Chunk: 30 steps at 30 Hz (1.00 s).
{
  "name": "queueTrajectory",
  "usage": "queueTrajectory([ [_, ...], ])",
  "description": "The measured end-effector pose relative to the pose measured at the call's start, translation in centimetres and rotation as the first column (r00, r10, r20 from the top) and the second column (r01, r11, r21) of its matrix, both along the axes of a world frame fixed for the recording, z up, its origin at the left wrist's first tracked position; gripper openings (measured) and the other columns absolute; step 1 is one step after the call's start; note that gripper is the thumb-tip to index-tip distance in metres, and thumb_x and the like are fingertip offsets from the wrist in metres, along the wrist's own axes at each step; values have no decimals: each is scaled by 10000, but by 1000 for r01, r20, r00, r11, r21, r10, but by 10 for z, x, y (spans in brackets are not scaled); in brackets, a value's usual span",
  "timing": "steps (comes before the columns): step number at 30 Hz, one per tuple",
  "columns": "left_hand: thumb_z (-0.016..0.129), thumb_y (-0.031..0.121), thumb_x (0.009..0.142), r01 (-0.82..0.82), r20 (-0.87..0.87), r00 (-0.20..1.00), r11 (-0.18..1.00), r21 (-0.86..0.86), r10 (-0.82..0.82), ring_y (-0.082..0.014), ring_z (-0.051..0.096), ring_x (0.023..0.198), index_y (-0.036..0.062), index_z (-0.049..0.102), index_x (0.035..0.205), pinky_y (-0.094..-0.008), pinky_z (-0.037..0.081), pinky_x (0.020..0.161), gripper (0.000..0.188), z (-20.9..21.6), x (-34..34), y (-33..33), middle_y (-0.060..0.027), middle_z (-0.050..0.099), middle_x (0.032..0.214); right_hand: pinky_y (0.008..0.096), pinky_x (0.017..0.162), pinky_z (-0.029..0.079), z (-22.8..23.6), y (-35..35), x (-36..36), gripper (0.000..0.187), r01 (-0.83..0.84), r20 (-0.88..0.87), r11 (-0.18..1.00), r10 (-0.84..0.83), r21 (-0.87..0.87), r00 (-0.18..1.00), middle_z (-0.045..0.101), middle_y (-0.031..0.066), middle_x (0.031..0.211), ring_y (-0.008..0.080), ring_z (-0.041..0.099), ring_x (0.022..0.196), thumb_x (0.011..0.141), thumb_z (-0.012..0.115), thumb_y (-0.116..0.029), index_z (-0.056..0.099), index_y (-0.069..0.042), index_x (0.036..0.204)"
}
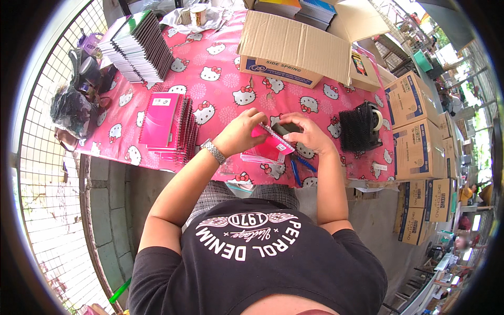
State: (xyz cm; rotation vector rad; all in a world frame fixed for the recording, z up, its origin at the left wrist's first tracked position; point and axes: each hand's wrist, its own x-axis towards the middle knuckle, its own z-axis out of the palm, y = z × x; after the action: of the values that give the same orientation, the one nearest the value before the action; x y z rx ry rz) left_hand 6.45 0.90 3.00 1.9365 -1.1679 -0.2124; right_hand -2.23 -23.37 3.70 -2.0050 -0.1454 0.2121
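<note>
My left hand [244, 132], a watch on its wrist, grips a pink spiral notebook [274, 145] by its upper left side and tilts it up. Beneath it lie more pink-covered pages or notebooks on the table. My right hand [311, 135] curls its fingers around a small dark block-like object [287, 128] against the notebook's spiral edge. What that object is I cannot make out. Just below the right hand, a tool with blue handles [297, 170], like pliers, rests on the cloth. Farther left stands a stack of pink spiral notebooks [164, 122].
A pink patterned cloth [231, 86] covers the table. At the back left rises a tall stack of spiral notebooks [137, 50]; beside it sits a black plastic bag [73, 113]. An open cardboard box [286, 73] stands behind my hands. Black coils [354, 130] lie right, near stacked cartons [418, 149].
</note>
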Motion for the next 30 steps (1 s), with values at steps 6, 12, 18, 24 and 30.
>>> queueTrajectory([
  [6,763,115,765,15,13,1000,1000,-16,-15,-338,616,981,27,598,1017,-408,514,860,314,-4,3,1,-138,604,1002,399,1070,384,-15,-10,2,523,-19,-74,974,37,228,997,545,111,1311,280,523,1241,735,777,-285,654,-54,1189],
  [12,714,87,816,-13,-47,999,994,-104,8,-324,648,884,6,604,1016,-380,531,787,243,-7,5,-5,-150,631,949,525,1080,344,-109,-46,-35,729,545,356,634,-413,-549,838,447,182,1417,408,399,1328,776,777,-411,505,-80,1366],
  [18,671,122,898,-256,-254,943,957,-137,216,-251,682,823,8,614,1107,-341,526,719,245,-12,-7,5,-167,690,947,524,1040,369,-133,26,-143,657,587,448,501,-379,-636,810,460,230,1367,427,432,1263,874,683,-324,441,-15,1401],
  [24,680,184,922,-325,-291,914,939,-113,281,-228,685,807,33,613,1142,-326,527,699,275,-8,-25,3,-171,686,952,457,1026,391,-101,53,-148,583,789,346,603,-719,-123,603,529,212,1307,344,508,1209,877,679,-243,482,-1,1370],
  [30,703,146,894,-288,-102,956,950,-117,277,-242,686,760,36,576,1167,-336,532,670,321,-30,-12,2,-163,681,929,444,970,430,-18,95,-102,612,522,576,846,-372,-113,728,546,203,1207,354,537,1123,799,748,-171,493,2,1328],
])
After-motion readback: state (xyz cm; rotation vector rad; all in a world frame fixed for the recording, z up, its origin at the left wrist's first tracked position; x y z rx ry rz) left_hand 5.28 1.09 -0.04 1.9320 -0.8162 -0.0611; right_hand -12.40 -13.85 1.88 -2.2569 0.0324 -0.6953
